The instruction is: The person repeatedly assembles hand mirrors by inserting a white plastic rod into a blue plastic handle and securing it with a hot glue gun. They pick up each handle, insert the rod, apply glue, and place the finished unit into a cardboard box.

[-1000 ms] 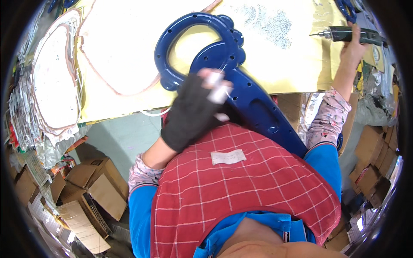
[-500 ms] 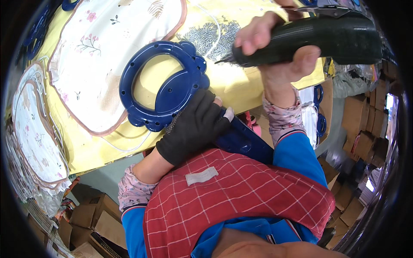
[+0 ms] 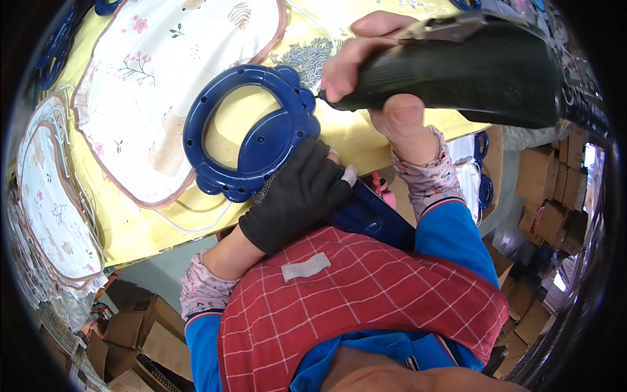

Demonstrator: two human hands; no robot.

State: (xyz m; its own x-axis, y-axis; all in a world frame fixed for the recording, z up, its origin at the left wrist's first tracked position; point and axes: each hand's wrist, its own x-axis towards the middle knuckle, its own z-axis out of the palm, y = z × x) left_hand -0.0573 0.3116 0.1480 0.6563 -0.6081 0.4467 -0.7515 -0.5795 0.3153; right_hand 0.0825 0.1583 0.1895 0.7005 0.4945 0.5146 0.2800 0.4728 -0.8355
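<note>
My left hand (image 3: 294, 189), in a black glove with bare fingertips, is closed around the neck of a dark blue plastic frame (image 3: 271, 147). The frame has a large round opening, scalloped lobes and small screw holes. Its long lower part rests against my apron and passes under my hand. My bare right hand (image 3: 400, 121) grips a dark electric screwdriver (image 3: 464, 78), held nearly level, fingers and thumb wrapped round its front. The thin bit points left, right beside the frame's upper right lobe; whether it touches cannot be made out.
Loose screws (image 3: 305, 60) lie in a pile on the yellow table (image 3: 157, 235) behind the frame. A white flower-printed cloth piece (image 3: 140, 98) with brown edging lies left, and a stack of similar pieces (image 3: 52, 202) hangs farther left. Cardboard boxes (image 3: 147, 326) stand on the floor.
My right hand has brought the electric screwdriver left and slightly down, its bit now beside the frame's edge. The frame and my left hand have barely shifted.
</note>
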